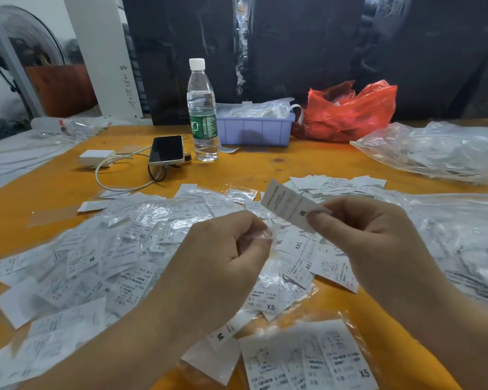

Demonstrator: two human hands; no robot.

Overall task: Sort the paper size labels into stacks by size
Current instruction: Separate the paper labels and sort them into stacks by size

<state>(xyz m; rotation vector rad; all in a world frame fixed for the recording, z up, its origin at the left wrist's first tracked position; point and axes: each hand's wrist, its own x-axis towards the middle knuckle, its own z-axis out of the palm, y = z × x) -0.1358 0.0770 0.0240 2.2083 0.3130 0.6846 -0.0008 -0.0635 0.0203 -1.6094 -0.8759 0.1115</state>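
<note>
A wide heap of white paper size labels (102, 257), many in clear sleeves, covers the orange table (307, 161); letters M, S, XL, XXL and XS show on them. My right hand (369, 235) pinches one white label (286, 204) between thumb and fingers and holds it above the heap. My left hand (223, 254) pinches a small crumpled clear plastic sleeve (261, 235) just left of that label. A bundle of XS labels (321, 358) lies in plastic at the near edge.
A water bottle (203, 111), a phone (166, 150) and a white charger (96, 158) with cable stand behind the heap. A lilac bin (254, 130), a red bag (347, 111) and clear bags of labels (434, 150) sit at the back and right.
</note>
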